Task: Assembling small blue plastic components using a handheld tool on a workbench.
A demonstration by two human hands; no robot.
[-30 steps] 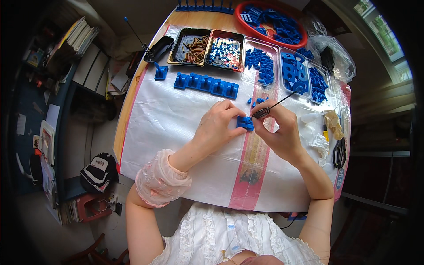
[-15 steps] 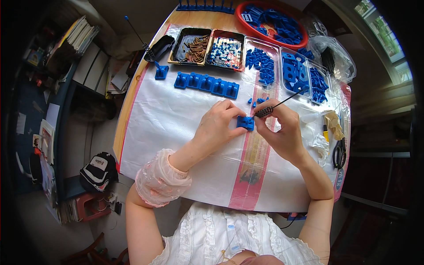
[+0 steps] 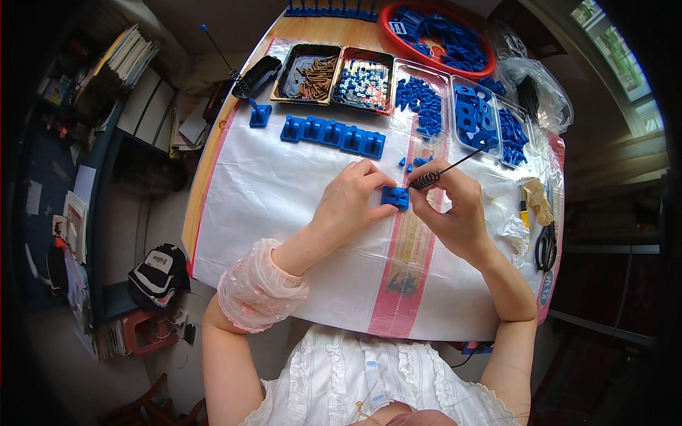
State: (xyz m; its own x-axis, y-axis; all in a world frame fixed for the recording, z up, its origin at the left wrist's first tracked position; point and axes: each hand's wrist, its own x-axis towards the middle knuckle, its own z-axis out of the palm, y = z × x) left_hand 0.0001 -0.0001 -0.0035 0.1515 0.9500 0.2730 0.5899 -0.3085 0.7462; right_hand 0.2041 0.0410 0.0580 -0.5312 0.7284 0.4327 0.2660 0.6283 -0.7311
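My left hand (image 3: 354, 199) pinches a small blue plastic block (image 3: 395, 197) against the white sheet on the table. My right hand (image 3: 455, 209) grips a thin black rod tool (image 3: 446, 170) with a coiled end; its lower tip meets the block's top right corner. A few tiny blue pieces (image 3: 414, 162) lie just beyond the block. A row of finished-looking blue blocks (image 3: 332, 135) stands further out, and a single blue block (image 3: 259, 113) sits to their left.
Two dark trays hold brown pins (image 3: 311, 71) and small mixed parts (image 3: 364, 82). Clear trays (image 3: 474, 113) and a red bowl (image 3: 426, 57) hold blue parts. Scissors (image 3: 545, 245) and a clear bag (image 3: 533, 92) lie at the right edge. Shelves and a cap (image 3: 156, 270) are at left.
Both hands stay on the blue block; my right hand has shifted the rod tool only slightly. Nothing else on the table has moved.
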